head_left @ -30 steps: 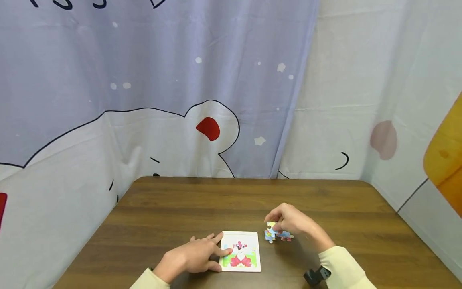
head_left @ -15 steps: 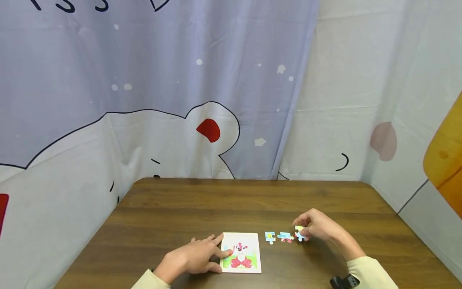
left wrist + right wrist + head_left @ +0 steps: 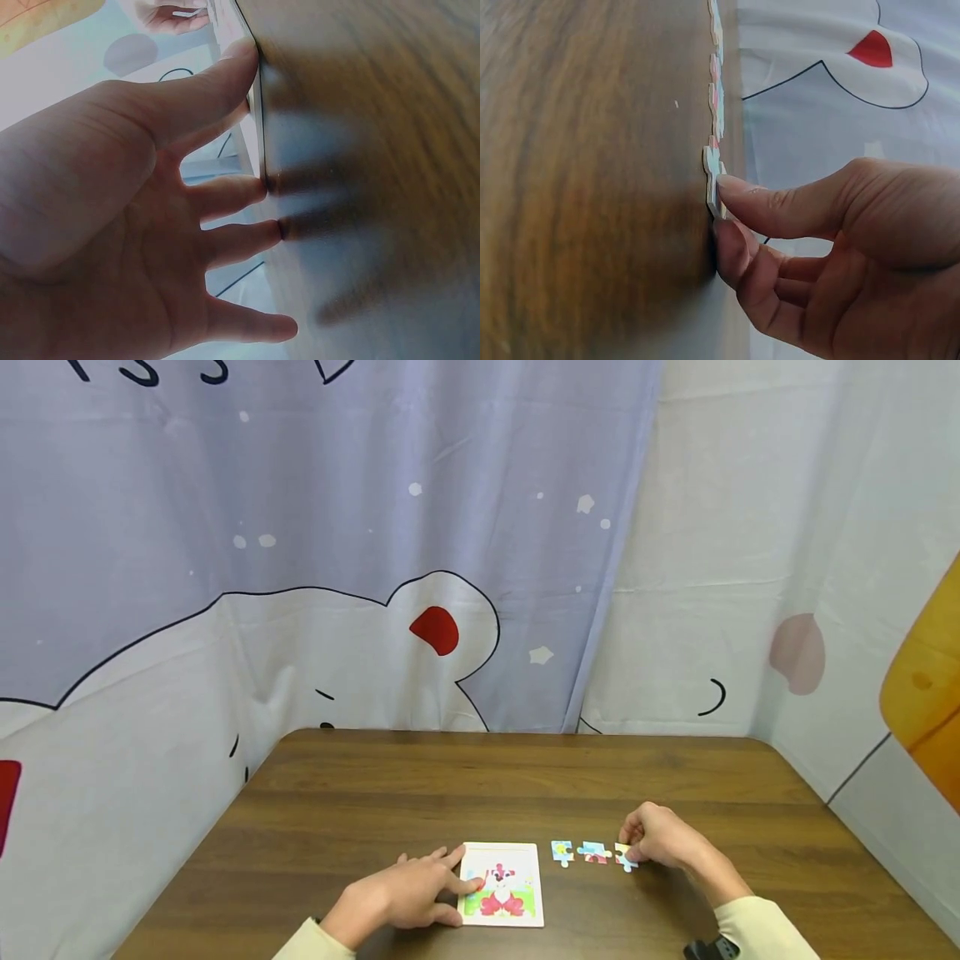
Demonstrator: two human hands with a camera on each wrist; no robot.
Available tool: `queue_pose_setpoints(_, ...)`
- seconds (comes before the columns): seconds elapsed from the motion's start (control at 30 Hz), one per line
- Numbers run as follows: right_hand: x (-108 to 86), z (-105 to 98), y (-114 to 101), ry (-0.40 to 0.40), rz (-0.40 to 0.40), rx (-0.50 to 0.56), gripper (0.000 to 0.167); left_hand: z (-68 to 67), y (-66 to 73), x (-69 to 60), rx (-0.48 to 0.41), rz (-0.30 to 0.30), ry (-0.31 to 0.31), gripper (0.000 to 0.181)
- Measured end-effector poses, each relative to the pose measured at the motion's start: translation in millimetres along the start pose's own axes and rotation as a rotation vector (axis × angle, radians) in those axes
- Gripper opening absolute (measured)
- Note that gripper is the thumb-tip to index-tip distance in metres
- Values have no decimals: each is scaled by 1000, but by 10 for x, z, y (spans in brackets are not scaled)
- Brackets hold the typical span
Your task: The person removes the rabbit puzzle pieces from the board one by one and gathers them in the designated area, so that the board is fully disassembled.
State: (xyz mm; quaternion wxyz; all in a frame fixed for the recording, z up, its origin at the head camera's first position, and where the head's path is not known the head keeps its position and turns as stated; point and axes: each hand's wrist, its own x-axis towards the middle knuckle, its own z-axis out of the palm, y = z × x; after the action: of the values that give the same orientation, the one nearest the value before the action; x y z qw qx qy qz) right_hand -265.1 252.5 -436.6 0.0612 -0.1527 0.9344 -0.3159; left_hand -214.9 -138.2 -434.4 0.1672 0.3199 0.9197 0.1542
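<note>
My left hand (image 3: 405, 892) rests on the left side of a white-framed puzzle board (image 3: 513, 852) with a pink cartoon figure, its index finger on the picture. In the left wrist view its thumb (image 3: 217, 79) lies along the board's edge and the other fingers are spread, touching the wood. My right hand (image 3: 663, 837) pinches a jigsaw piece (image 3: 623, 862) between thumb and index finger at the right end of a row. The right wrist view shows that piece (image 3: 711, 176) lying flat or nearly so. Left of it lie a blue-and-pink piece (image 3: 594, 852) and a blue-and-yellow piece (image 3: 562, 852).
A brown wooden table (image 3: 450, 777) spreads under everything. Behind it hangs a printed curtain (image 3: 337, 568) in pale blue and white. A black device (image 3: 712, 948) sits at my right wrist.
My right hand carried a piece from above the other pieces to their right and lowered it at the row's end. The left hand has stayed on the board.
</note>
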Motion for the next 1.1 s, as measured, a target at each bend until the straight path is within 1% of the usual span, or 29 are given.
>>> queue_pose_setpoints(0.17, -7, 22, -26, 5, 66, 39, 21, 1, 2, 10, 5, -1, -1, 52)
queue_pose_setpoints(0.3, 0, 29, -39, 12, 112, 49, 21, -2, 6, 13, 2, -5, -2, 52)
queue_pose_setpoints(0.4, 8, 35, -43, 11, 127, 55, 21, 3, 4, 7, 1, -4, 1, 52)
queue_pose_setpoints(0.67, 30, 33, -47, 3, 120, 57, 21, -7, -5, 20, 1, -11, 3, 53)
queue_pose_setpoints(0.83, 34, 31, -49, 4, 129, 69, 20, 0, -10, 24, 0, -13, 4, 53)
queue_pose_setpoints(0.93, 29, 24, -40, 1, 121, 108, 18, 8, -13, 26, 4, -13, 10, 53)
queue_pose_setpoints(1.1, -11, 11, 6, -30, 96, 175, 13, 21, -17, 26, 2, -9, 5, 53)
